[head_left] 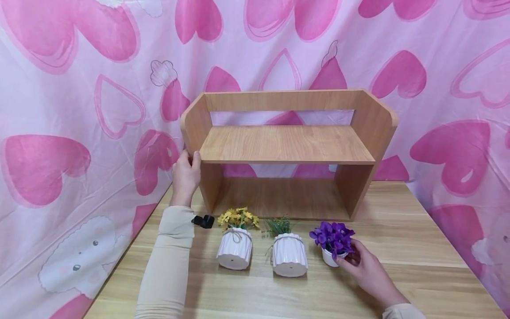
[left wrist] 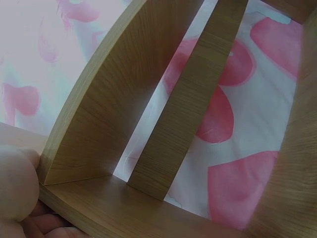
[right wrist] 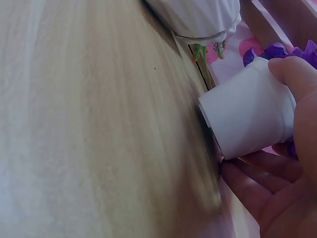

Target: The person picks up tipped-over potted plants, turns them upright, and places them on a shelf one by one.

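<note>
A two-tier wooden desk shelf (head_left: 287, 144) stands at the back of the table. My left hand (head_left: 185, 179) grips the front edge of its left side panel (left wrist: 109, 94), where the upper board joins; the thumb shows in the left wrist view, with fingers curled below the board. My right hand (head_left: 368, 270) holds a small white pot (right wrist: 247, 109) of purple artificial flowers (head_left: 332, 237) between thumb and fingers, its base close to the tabletop. Left of it, a ribbed white pot (head_left: 290, 257) with green sprigs and another white pot (head_left: 235, 250) with yellow flowers lie with their bases facing me.
A black strap piece (head_left: 204, 221) sticks out from my left cuff, by the shelf's front left corner. The wood-grain table (head_left: 422, 270) extends to the right and front. A pink heart-patterned cloth (head_left: 450, 146) hangs behind and along both sides.
</note>
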The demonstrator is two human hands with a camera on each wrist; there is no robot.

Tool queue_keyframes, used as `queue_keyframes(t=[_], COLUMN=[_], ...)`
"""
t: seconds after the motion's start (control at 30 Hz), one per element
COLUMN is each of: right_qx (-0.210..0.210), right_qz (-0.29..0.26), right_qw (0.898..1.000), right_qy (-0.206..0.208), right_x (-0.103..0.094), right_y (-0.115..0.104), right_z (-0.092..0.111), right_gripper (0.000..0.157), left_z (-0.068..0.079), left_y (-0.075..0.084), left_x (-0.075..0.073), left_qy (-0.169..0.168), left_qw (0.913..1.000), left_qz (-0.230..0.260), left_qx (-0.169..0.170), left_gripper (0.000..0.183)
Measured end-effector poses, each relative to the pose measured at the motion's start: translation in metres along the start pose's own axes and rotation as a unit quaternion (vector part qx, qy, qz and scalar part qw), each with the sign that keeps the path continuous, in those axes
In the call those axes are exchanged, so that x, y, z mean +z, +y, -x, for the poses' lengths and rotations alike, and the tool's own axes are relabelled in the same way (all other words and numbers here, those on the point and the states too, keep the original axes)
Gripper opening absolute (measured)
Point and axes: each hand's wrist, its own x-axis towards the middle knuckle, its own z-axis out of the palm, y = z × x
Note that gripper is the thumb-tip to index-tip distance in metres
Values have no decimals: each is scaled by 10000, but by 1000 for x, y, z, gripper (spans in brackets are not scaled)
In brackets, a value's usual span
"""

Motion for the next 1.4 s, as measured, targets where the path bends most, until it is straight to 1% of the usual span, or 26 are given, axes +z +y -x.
queue_keyframes(t=[0.13, 0.2, 0.43, 0.67, 0.97, 1.07, 1.23, 1.3, 1.4], right_qx=[-26, -14, -85, -28, -31, -63, -147, -148, -88], right_qz=[296, 359, 193, 180, 198, 203, 222, 195, 92], right_qw=[9996, 9993, 9998, 9998, 9997, 9996, 9992, 9993, 9998], right_qy=[37, 48, 39, 16, 118, 175, 301, 284, 151], right_x=[0, 1, 2, 3, 5, 6, 7, 7, 5], right_y=[2, 2, 0, -1, 1, 1, 0, -2, -7], right_z=[4, 5, 5, 6, 6, 6, 5, 3, 0], right_gripper=[65, 65, 80, 87, 86, 84, 78, 77, 76], left_z=[-1, -1, 0, 0, 0, -1, -2, -2, -2], left_y=[-1, -1, -2, -2, -4, -4, -5, -5, -5], left_x=[0, 1, 1, 1, 0, 0, 2, 2, 2], left_qy=[19, 29, 85, 143, 42, 95, 359, 452, 493], left_qw=[10000, 10000, 9999, 9998, 9999, 9997, 9982, 9974, 9970], left_qz=[7, 19, 38, 17, 91, 76, 73, 81, 78], left_qx=[33, 41, 92, 167, 141, 215, 478, 564, 596], left_gripper=[50, 50, 50, 49, 52, 50, 42, 40, 38])
